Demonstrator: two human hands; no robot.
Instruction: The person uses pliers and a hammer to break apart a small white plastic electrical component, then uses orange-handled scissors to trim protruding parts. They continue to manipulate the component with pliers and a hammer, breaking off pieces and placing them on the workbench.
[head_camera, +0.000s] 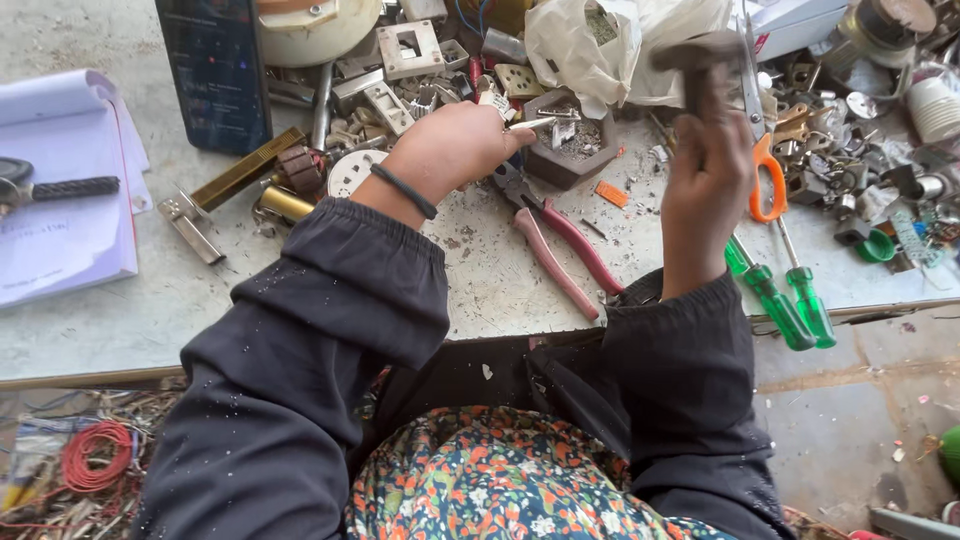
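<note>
Blurred hammer (700, 62), phone (215, 70) cut off

Red-handled pliers (560, 250) are seen lying on the speckled counter (480, 290), just beside two green-handled screwdrivers (785, 300). Orange-handled scissors (768, 170) are laid above the screwdrivers. A dark phone (215, 70) is stood at the back, near an open notebook (60, 190) on which a black-handled tool (50, 186) is rested. A crumpled white plastic bag (600, 45) is set among scattered metal parts, and a coil of red wire (95, 455) is left on the floor

Bright, even daylight falls on the bench (480, 290), leaving shadows soft and short. The raised hammer (697, 62) is motion-blurred; the rest is sharp.
</note>
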